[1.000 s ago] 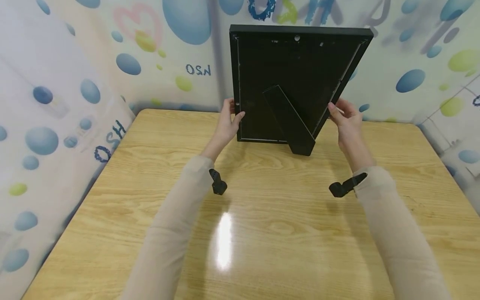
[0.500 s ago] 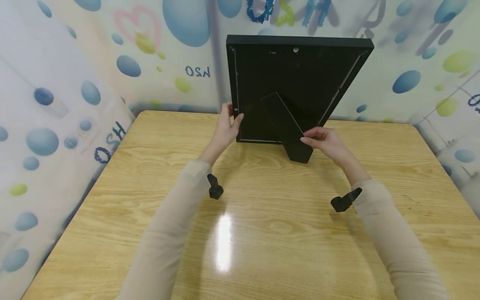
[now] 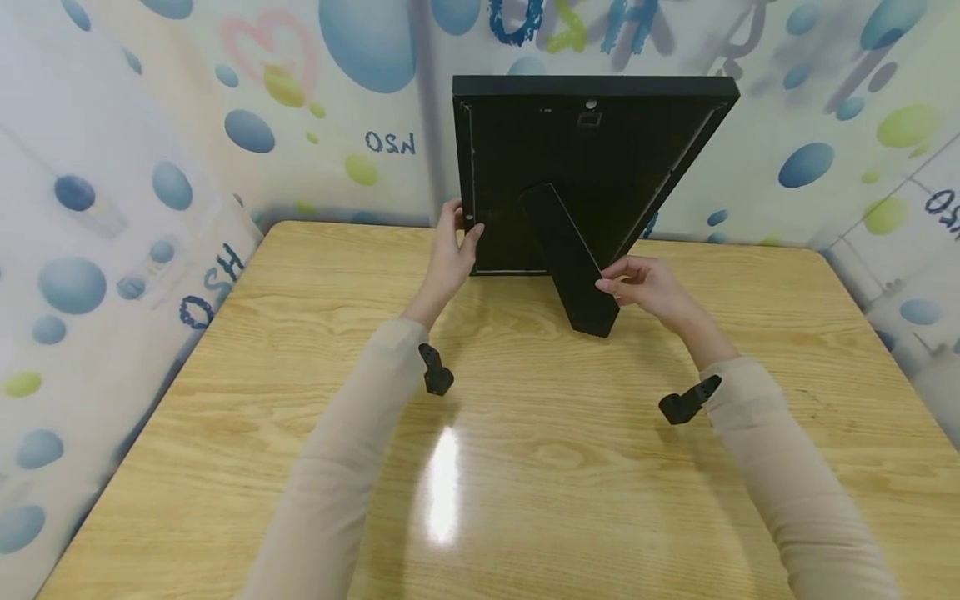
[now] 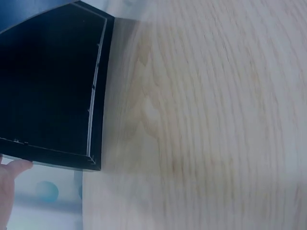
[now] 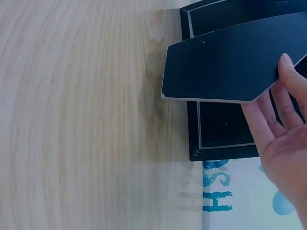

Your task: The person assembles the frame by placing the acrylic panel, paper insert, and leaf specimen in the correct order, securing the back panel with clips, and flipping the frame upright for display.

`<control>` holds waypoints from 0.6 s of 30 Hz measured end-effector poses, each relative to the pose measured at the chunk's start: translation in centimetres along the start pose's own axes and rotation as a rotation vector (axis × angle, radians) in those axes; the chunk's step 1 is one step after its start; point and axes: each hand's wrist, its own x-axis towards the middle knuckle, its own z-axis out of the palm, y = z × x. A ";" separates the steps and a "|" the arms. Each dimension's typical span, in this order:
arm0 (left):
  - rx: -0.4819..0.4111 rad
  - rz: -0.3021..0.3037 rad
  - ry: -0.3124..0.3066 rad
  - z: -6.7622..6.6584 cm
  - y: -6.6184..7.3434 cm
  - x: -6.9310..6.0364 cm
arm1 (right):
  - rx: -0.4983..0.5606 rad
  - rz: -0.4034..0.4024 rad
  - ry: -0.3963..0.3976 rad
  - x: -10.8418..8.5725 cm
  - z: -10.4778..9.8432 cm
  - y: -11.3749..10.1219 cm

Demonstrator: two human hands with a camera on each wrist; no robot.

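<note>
A black picture frame (image 3: 510,167) stands near the far edge of the table, its back facing me. From its back a black easel leg (image 3: 573,271) slants out and down. My left hand (image 3: 450,254) grips the frame's left side low down, thumb on the back. With thumb and fingers my right hand (image 3: 648,287) pinches the right edge of the leg. The right wrist view shows the leg (image 5: 220,62) swung out from the frame's back (image 5: 223,124), with the thumb on its outer face. In the left wrist view only part of the left hand (image 4: 7,187) shows.
A light wooden table (image 3: 555,467) spreads out below, with a bright glare streak toward the front. Behind it hangs a wall covering (image 3: 315,150) with blue and green dots and lettering. A small black camera (image 3: 438,375) sits at the left wrist, another camera (image 3: 686,404) at the right.
My right hand left the frame's right side, came down and in, and took hold of the leg. The leg now stands farther out, and the frame's top has tipped. The left hand keeps its grip.
</note>
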 end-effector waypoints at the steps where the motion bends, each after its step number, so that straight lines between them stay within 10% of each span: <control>1: -0.006 0.004 -0.005 -0.1 -0.1 -0.1 | 0.008 -0.007 -0.010 0.0 0.1 0.1; 18: 0.002 0.053 -0.128 -0.9 -0.7 -0.8 | 0.048 -0.029 -0.133 -0.8 0.3 1.0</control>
